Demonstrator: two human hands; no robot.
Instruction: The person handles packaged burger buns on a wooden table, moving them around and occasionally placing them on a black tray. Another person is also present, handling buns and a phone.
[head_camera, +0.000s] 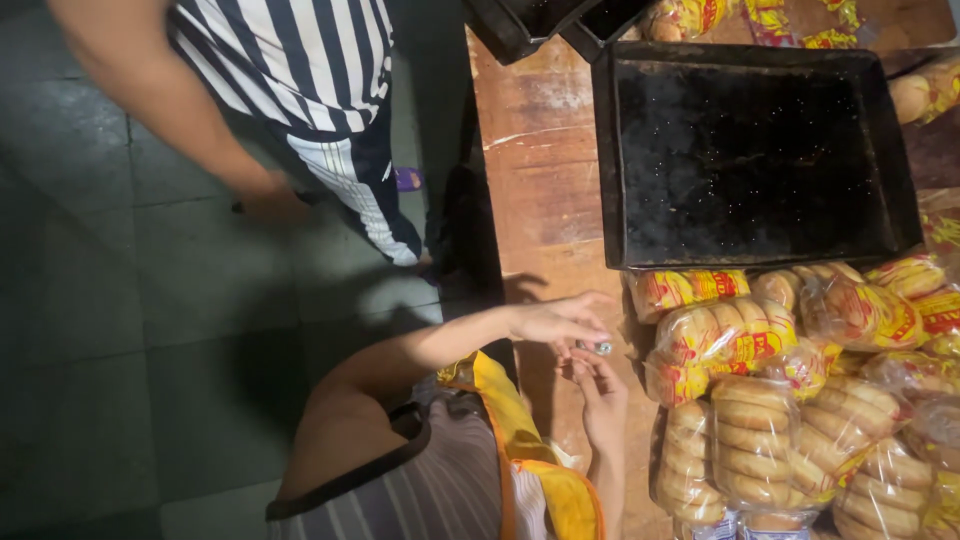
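I am pinching one small roll of tape (601, 348) between my left hand (556, 320) and right hand (603, 398), both closed on it, beside many bagged buns (745, 440); one black tray (750, 150) is sitting empty at the tabletop (540, 170) edge.

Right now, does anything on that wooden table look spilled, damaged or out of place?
Nothing stands out. The bagged buns are heaped loosely, the black tray sits empty with only crumbs, and both hands meet over something small.

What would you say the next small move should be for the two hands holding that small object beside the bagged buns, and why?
Probably carry the small object over to the nearest bagged buns. The left hand and right hand meet around it at the wooden table edge, just left of the pile, so the reach is short. What the object is cannot be told.
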